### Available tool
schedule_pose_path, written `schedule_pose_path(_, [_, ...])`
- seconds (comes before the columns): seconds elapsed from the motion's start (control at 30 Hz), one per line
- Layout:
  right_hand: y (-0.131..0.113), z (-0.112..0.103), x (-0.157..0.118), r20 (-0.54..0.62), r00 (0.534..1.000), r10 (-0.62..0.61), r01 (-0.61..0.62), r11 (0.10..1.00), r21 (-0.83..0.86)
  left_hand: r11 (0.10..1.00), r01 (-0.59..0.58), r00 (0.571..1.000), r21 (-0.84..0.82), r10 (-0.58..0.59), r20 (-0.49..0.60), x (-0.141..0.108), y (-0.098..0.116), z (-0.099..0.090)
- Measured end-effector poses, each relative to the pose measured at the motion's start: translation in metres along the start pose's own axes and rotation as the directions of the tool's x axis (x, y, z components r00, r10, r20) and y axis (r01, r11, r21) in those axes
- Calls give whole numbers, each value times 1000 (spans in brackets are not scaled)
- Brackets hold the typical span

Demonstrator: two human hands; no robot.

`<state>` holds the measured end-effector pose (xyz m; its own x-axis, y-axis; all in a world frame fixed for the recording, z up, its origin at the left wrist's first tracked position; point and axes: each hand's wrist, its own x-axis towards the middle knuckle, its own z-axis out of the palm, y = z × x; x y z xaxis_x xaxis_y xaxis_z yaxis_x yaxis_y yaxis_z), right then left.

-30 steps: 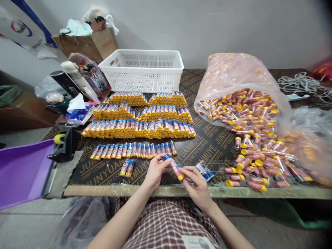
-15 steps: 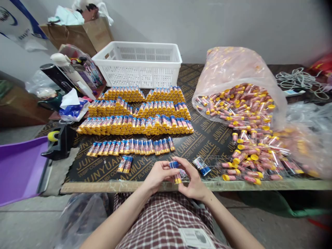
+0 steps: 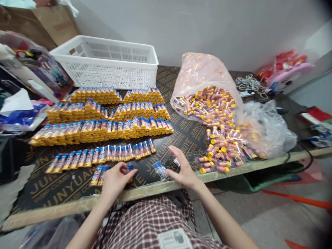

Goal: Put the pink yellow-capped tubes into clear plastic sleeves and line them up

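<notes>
My left hand (image 3: 115,180) is closed around a small labelled tube (image 3: 129,167); only its blue end shows between the fingers. Just left of that hand lie a couple of matching tubes (image 3: 97,175), partly covered by it. Behind it runs a row of blue-and-yellow tubes (image 3: 103,154), with stacked tubes (image 3: 103,128) farther back. My right hand (image 3: 184,170) is open, its fingers spread above the table. Near its thumb lies a small pile of printed blue labels (image 3: 160,170). To its right, pink-filled tubes with yellow caps (image 3: 220,148) lie in a loose heap.
A large translucent bag (image 3: 203,69) spills tubes onto the dark printed tabletop. A white plastic basket (image 3: 111,71) stands behind the stacks. Crumpled clear plastic (image 3: 272,128), a white cable (image 3: 251,84) and a pink fan (image 3: 289,77) are at the right.
My hands, together at the tube before, are now apart. The left has carried the tube leftward beside the pair; the right has opened near the labels. The view has swung right.
</notes>
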<state>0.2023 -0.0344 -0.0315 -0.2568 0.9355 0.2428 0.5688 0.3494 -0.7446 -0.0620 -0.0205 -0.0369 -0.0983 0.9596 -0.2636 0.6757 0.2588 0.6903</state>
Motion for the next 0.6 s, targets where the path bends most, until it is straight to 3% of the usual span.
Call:
schedule_pose_path(0.1, [32, -34, -5, -96, 991, 94, -119, 944, -308, 889, -33, 994, 457, 75, -75, 3, -18, -18])
schedule_pose_path(0.2, [59, -67, -14, -55, 983, 175, -172, 777, -605, 772, 26, 983, 635, 97, -157, -3, -17, -28])
schedule_pose_path(0.3, [73, -86, -22, -1, 962, 273, -168, 589, -790, 823, -42, 954, 567, 202, -222, -5, -4, -17])
schedule_pose_path(0.33, [75, -89, -24, 8, 955, 296, -162, 544, -823, 854, -108, 950, 509, 240, -201, -5, 2, -9])
schedule_pose_path(0.4, [76, -91, -23, 23, 946, 324, -147, 492, -858, 896, -274, 949, 351, 311, -53, -3, 15, 14])
schedule_pose_path(0.47, [76, -90, -20, 39, 942, 333, -135, 483, -865, 897, -371, 928, 241, 354, 114, 0, 27, 39])
schedule_pose_path(0.6, [73, -88, -14, 21, 949, 316, -173, 571, -802, 910, -322, 943, 261, 283, 176, 6, 42, 72])
